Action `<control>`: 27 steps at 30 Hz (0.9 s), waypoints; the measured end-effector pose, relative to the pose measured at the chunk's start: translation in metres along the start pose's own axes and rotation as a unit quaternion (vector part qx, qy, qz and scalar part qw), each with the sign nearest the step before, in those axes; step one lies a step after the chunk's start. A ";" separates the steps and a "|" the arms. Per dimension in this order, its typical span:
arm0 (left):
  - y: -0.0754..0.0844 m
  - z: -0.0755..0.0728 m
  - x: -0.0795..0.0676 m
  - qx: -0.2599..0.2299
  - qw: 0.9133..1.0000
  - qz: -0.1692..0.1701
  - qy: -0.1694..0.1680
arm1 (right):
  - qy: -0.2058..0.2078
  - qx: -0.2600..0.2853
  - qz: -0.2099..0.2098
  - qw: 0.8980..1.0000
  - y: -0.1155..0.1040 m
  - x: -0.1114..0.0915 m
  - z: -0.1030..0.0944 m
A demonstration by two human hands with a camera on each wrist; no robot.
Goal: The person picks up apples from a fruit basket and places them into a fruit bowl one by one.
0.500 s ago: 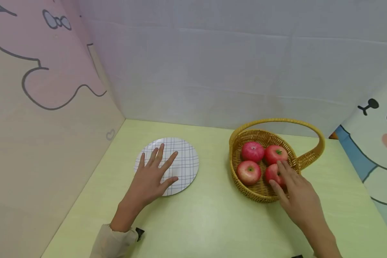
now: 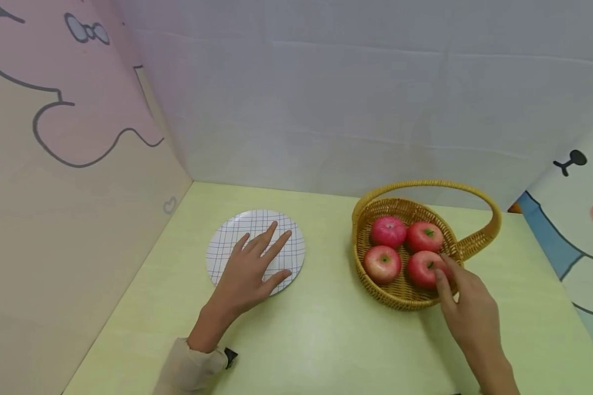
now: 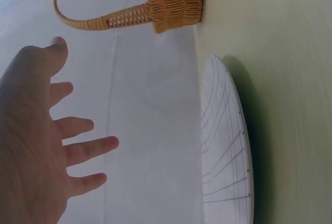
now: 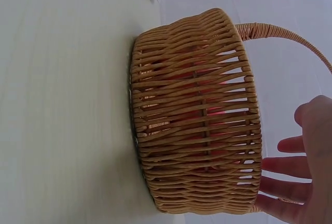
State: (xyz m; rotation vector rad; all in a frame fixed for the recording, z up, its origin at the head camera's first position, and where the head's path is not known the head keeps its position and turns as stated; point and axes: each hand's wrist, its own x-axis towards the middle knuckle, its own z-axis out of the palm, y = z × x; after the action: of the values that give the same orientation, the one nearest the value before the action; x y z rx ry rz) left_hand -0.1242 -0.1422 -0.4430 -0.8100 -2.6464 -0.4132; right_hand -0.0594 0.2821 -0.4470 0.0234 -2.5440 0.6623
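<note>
A round wicker basket (image 2: 397, 302) with a tall arched handle (image 2: 437, 184) stands on the right and holds several red apples (image 2: 382, 264). My right hand (image 2: 471, 310) hovers at the basket's right rim, thumb and forefinger overlapping the right edge of the front-right apple (image 2: 425, 269) in the head view. In the right wrist view its fingers (image 4: 285, 167) reach past the rim, the thumb held apart. To the left lies a round white plate (image 2: 224, 247) with a blue grid pattern. My left hand (image 2: 244, 277) is spread above it, holding nothing.
The pale yellow-green table (image 2: 316, 351) meets a grey-white cloth wall (image 2: 296, 126) behind. A cartoon-printed panel (image 2: 104, 230) borders the left side, and another printed panel (image 2: 573, 219) stands on the right.
My right hand has shifted right and toward me, uncovering more of the front-right apple. The left hand has moved right over the plate. Plate and basket have stayed in place.
</note>
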 end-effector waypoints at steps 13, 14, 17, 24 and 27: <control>0.016 0.013 0.011 -0.080 0.997 0.007 0.013 | 0.067 0.025 0.058 0.996 0.010 -0.001 0.006; 0.018 0.015 0.013 -0.085 0.996 0.009 0.018 | 0.075 0.025 0.061 0.995 0.011 -0.001 0.006; 0.022 0.018 0.017 -0.107 0.994 0.014 0.030 | 0.088 0.036 0.074 0.993 0.014 0.000 0.006; 0.029 0.023 0.025 -0.155 0.987 0.029 0.042 | 0.091 0.075 0.131 0.984 0.022 0.002 0.004; 0.032 0.024 0.029 -0.171 0.984 0.031 0.031 | 0.096 0.084 0.165 0.978 0.025 0.003 0.004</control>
State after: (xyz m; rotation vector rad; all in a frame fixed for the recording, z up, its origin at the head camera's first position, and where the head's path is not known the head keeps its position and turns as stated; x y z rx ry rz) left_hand -0.1339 -0.0943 -0.4470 -0.9596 -2.5198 -0.8783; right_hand -0.0670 0.3026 -0.4600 -0.3929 -2.3191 0.9568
